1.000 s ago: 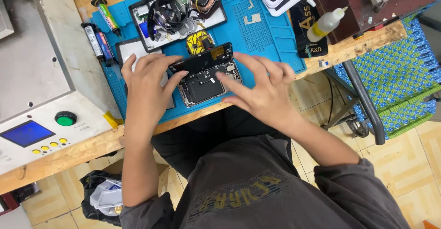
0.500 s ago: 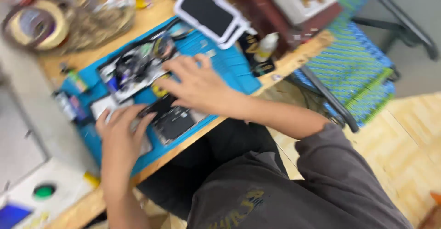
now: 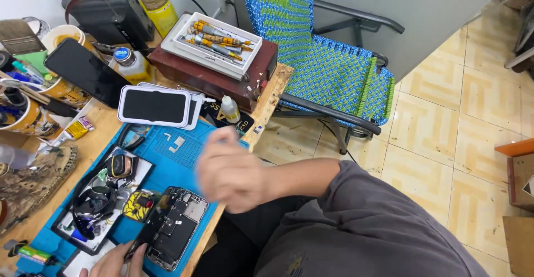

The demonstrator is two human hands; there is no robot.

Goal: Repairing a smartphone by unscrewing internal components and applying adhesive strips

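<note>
Touching opened phone (image 3: pixel 175 227): left hand (image 3: pixel 114 259) fingertips | right hand (image 3: pixel 231 171) raised, blurred, empty

Wooden desk (image 3: pixel 276 85) at left, edge worn and pale. Just right of the desk, a reclining chair (image 3: pixel 328 65) woven in blue and green, on dark metal tubing. Behind the chair, a plain grey wall (image 3: pixel 400 4). Under and right of it, beige patterned floor tiles (image 3: pixel 461 127), evenly lit.
</note>
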